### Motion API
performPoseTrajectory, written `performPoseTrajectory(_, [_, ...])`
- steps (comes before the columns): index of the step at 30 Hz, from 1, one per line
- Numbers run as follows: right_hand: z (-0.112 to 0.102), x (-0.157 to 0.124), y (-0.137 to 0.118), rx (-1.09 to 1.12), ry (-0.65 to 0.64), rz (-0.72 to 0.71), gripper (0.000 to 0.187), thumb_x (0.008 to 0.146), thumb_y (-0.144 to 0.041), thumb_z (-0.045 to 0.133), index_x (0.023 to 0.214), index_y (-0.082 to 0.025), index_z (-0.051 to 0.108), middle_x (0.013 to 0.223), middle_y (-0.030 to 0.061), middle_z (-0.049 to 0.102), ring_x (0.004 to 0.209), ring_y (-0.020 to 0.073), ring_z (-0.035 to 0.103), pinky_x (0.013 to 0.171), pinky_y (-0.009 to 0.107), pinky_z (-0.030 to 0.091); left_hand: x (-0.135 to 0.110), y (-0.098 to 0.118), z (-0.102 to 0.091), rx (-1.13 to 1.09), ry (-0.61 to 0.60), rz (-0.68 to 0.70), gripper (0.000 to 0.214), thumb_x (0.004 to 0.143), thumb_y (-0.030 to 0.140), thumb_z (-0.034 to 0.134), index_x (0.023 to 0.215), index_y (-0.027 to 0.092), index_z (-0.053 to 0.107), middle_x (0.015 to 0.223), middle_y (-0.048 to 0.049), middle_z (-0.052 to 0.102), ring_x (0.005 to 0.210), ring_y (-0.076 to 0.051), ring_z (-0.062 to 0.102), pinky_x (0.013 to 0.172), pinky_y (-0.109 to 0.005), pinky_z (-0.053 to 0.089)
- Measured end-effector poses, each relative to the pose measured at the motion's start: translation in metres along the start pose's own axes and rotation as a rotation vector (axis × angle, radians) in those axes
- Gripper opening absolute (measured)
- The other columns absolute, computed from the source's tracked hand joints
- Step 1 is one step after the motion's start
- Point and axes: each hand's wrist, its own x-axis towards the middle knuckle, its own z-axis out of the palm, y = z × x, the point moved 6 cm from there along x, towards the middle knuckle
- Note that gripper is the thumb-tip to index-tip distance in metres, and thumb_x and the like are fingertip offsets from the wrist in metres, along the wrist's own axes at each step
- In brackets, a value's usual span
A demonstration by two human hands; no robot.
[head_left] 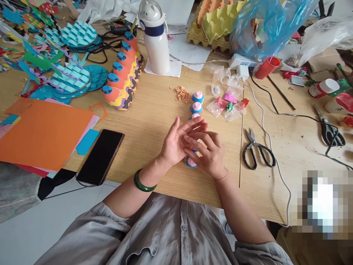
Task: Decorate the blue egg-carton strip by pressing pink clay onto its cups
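My left hand [174,144], with a dark green bangle [143,182] at its wrist, is turned palm up with its fingers stretched out. My right hand [211,156] lies across it, fingers apart and slightly bent, the tips touching the left palm and fingers. No object shows between the two; anything small there would be hidden. Beneath them runs a row of blue bumps with pink clay tops [197,107], partly covered by my hands. Small plastic bags of coloured clay [230,97] lie just beyond, beside a pile of orange shavings [182,94].
Black-handled scissors [255,147] and a white cable [264,127] lie on the right. At left are a phone [100,156], orange paper [46,129] and a painted egg-carton caterpillar [124,73]. A white bottle [156,48], yellow egg trays [220,25] and a blue bag [267,29] stand behind.
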Motion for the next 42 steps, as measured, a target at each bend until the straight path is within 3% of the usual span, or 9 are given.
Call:
performPoseTrajectory(3, [0.002,-0.001,0.007,0.081,0.019,0.103,0.023,0.091,-0.026,0.073,0.114,-0.029,0.072,0.102,0.0036,0.079,0.09,0.0224,0.065,0.08,0.039,0.053,-0.001,-0.001,0.004,0.046,-0.042,0.027,0.064,0.086,0.076,0.056,0.115,0.022,0.076,0.13,-0.0098,0.072,0.133,-0.027,0.062,0.103,-0.036,0.056])
performPoseTrajectory(6, [-0.003,-0.005,0.025,0.277,0.108,0.358,0.009,0.094,-0.03,0.07,0.101,-0.027,0.074,0.09,0.0032,0.078,0.08,0.0203,0.066,0.077,0.039,0.055,-0.003,-0.003,0.006,0.15,-0.074,0.097,0.057,0.083,0.069,0.067,0.115,0.023,0.077,0.128,-0.0099,0.073,0.13,-0.027,0.063,0.104,-0.037,0.054])
performPoseTrajectory(9, [-0.002,-0.014,0.042,0.513,0.197,0.652,0.015,0.097,-0.038,0.065,0.097,-0.027,0.074,0.086,0.002,0.074,0.074,0.0171,0.066,0.069,0.034,0.057,-0.005,-0.001,0.003,0.361,-0.018,0.216,0.043,0.079,0.047,0.081,0.114,0.023,0.078,0.127,-0.009,0.073,0.122,-0.024,0.067,0.105,-0.034,0.054])
performPoseTrajectory(12, [0.0,-0.019,0.048,0.646,0.235,0.778,0.019,0.095,-0.042,0.067,0.089,-0.025,0.074,0.082,0.0008,0.071,0.068,0.0144,0.065,0.063,0.031,0.056,-0.007,0.004,0.002,0.501,0.005,0.353,0.034,0.078,0.035,0.084,0.109,0.022,0.08,0.122,-0.0081,0.072,0.11,-0.021,0.071,0.097,-0.031,0.058])
performPoseTrajectory(16, [-0.003,-0.016,0.047,0.663,0.21,0.749,0.015,0.094,-0.039,0.069,0.093,-0.025,0.072,0.085,0.0014,0.07,0.071,0.0146,0.065,0.066,0.031,0.059,-0.008,0.008,0.002,0.51,0.005,0.416,0.025,0.083,0.033,0.079,0.106,0.024,0.081,0.114,-0.0062,0.072,0.101,-0.018,0.072,0.087,-0.029,0.062])
performPoseTrajectory(19, [-0.011,-0.01,0.042,0.601,0.185,0.622,0.018,0.095,-0.032,0.067,0.113,-0.028,0.071,0.097,0.0034,0.07,0.085,0.0169,0.067,0.072,0.033,0.062,-0.009,0.01,0.004,0.49,0.012,0.382,0.025,0.087,0.035,0.076,0.109,0.024,0.081,0.114,-0.0062,0.073,0.092,-0.016,0.073,0.081,-0.028,0.062])
performPoseTrajectory(22, [-0.012,-0.007,0.038,0.541,0.13,0.531,0.017,0.095,-0.029,0.067,0.111,-0.029,0.072,0.099,0.004,0.072,0.09,0.0179,0.069,0.075,0.035,0.064,-0.01,0.012,0.006,0.486,0.047,0.333,0.026,0.082,0.037,0.079,0.104,0.023,0.082,0.112,-0.0068,0.074,0.09,-0.016,0.073,0.078,-0.026,0.061])
performPoseTrajectory(30, [0.0,-0.012,0.041,0.784,0.13,0.608,0.009,0.094,-0.032,0.07,0.101,-0.026,0.071,0.097,0.0023,0.073,0.08,0.0153,0.073,0.072,0.033,0.066,-0.009,0.007,0.0,0.47,0.082,0.245,0.025,0.079,0.036,0.082,0.099,0.022,0.08,0.097,-0.0034,0.076,0.081,-0.013,0.072,0.074,-0.024,0.06])
performPoseTrajectory(42, [0.004,-0.015,0.045,0.813,0.136,0.653,0.013,0.093,-0.035,0.072,0.101,-0.026,0.069,0.094,0.0011,0.069,0.078,0.0147,0.071,0.072,0.033,0.068,-0.01,0.011,-0.001,0.506,0.147,0.272,0.023,0.079,0.04,0.081,0.09,0.02,0.077,0.085,-0.0009,0.075,0.067,-0.009,0.067,0.062,-0.019,0.053])
